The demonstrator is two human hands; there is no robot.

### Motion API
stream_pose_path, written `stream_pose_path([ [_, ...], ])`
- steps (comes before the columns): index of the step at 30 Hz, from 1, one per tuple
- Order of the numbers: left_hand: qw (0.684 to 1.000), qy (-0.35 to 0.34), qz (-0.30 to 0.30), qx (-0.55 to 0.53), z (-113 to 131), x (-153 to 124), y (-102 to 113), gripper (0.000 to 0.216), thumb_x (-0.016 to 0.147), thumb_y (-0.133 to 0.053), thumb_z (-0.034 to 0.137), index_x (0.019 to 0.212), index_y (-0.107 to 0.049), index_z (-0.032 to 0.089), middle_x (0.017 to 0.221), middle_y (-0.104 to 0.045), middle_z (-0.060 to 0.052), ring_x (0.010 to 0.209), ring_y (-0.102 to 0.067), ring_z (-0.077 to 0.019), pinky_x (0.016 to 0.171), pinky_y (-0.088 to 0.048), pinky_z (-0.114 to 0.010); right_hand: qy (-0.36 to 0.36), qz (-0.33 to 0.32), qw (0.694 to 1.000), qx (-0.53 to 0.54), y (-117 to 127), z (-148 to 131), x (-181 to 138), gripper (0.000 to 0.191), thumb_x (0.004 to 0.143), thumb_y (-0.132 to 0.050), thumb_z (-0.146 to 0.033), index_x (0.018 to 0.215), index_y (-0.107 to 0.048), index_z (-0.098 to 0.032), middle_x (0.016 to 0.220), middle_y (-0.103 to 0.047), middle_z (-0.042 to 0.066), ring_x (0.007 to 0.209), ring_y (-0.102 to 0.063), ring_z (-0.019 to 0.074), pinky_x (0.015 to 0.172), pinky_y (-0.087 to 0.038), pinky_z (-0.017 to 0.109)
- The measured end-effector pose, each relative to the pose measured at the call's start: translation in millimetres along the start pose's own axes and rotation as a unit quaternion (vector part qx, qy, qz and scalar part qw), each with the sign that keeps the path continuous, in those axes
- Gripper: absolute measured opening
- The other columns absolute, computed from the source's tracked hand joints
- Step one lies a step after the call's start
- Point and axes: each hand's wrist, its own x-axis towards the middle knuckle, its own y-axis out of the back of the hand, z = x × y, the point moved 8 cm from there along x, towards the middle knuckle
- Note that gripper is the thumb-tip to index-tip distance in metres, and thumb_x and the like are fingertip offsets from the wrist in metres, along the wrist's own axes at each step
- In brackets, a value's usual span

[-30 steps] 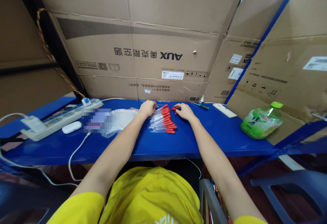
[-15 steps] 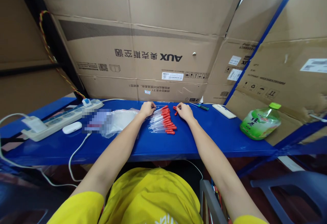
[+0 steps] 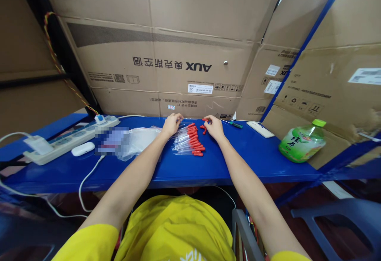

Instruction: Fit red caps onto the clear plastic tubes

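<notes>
A row of clear droppers with red bulbs (image 3: 190, 142) lies on the blue shelf (image 3: 244, 158). My left hand (image 3: 172, 124) sits just behind the row's left end, fingers curled in a pinch on a clear dropper tube held across to my right hand. My right hand (image 3: 214, 127) is at the row's right end, fingers closed on a red bulb (image 3: 204, 120). A couple of loose red bulbs (image 3: 203, 128) lie just beside it.
Clear plastic bags (image 3: 139, 140) lie left of my left hand. Further left are a white earbud case (image 3: 83, 148) and a power strip (image 3: 74, 136). A screwdriver (image 3: 236, 124), a white remote (image 3: 260, 129) and a green bottle (image 3: 302, 142) lie right. Cardboard boxes (image 3: 166, 66) wall the back.
Both hands have lifted slightly and moved back from the row, drawing closer to each other with a tube and red bulb between them.
</notes>
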Motion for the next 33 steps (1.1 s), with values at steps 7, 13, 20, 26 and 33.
stream_pose_path([
  [7, 0.999, -0.025, 0.029, -0.034, 34.1, -5.3, 21.4, 0.036, 0.109, -0.038, 0.033, 0.136, -0.058, 0.022, 0.096, -0.076, -0.007, 0.095, -0.072, -0.0243, 0.090, -0.049, -0.031, 0.081, 0.015, 0.990, 0.118, 6.7, -38.8, -7.2, 0.027, 0.091, -0.057, -0.032, 0.110, -0.072, -0.019, 0.092, -0.076, 0.005, 0.074, -0.066, 0.0179, 0.075, -0.052, 0.028],
  [13, 0.990, -0.114, 0.000, -0.077, 57.5, -13.1, 9.9, 0.030, 0.110, -0.034, 0.030, 0.110, -0.061, 0.018, 0.108, -0.074, -0.009, 0.102, -0.070, -0.0211, 0.092, -0.048, -0.029, 0.112, 0.020, 0.976, 0.183, 8.7, -59.2, -14.6, 0.024, 0.086, -0.063, -0.033, 0.102, -0.073, -0.018, 0.087, -0.076, 0.005, 0.073, -0.065, 0.0173, 0.069, -0.051, 0.028],
  [20, 0.990, -0.131, -0.012, -0.048, 67.9, -24.3, 9.7, 0.033, 0.111, -0.032, 0.042, 0.112, -0.060, 0.024, 0.099, -0.074, -0.006, 0.090, -0.069, -0.0234, 0.074, -0.043, -0.030, 0.126, 0.032, 0.963, 0.234, 10.3, -67.5, -17.4, 0.023, 0.084, -0.068, -0.035, 0.099, -0.073, -0.018, 0.087, -0.076, 0.005, 0.072, -0.064, 0.0170, 0.063, -0.048, 0.027],
  [26, 0.992, -0.120, -0.007, -0.042, 69.1, -25.8, 12.6, 0.033, 0.111, -0.032, 0.042, 0.114, -0.059, 0.024, 0.094, -0.074, -0.005, 0.088, -0.070, -0.0238, 0.072, -0.041, -0.030, 0.127, 0.042, 0.963, 0.234, 14.9, -70.8, -19.3, 0.019, 0.084, -0.066, -0.032, 0.094, -0.073, -0.018, 0.077, -0.071, 0.003, 0.067, -0.061, 0.0163, 0.063, -0.047, 0.027],
  [33, 0.991, -0.119, 0.011, -0.054, 69.5, -25.6, 13.1, 0.034, 0.111, -0.033, 0.042, 0.111, -0.061, 0.023, 0.091, -0.074, -0.005, 0.085, -0.070, -0.0227, 0.071, -0.039, -0.029, 0.126, 0.039, 0.966, 0.221, 15.5, -73.0, -19.9, 0.016, 0.083, -0.065, -0.031, 0.091, -0.071, -0.019, 0.073, -0.068, 0.001, 0.063, -0.058, 0.0152, 0.063, -0.048, 0.027],
])
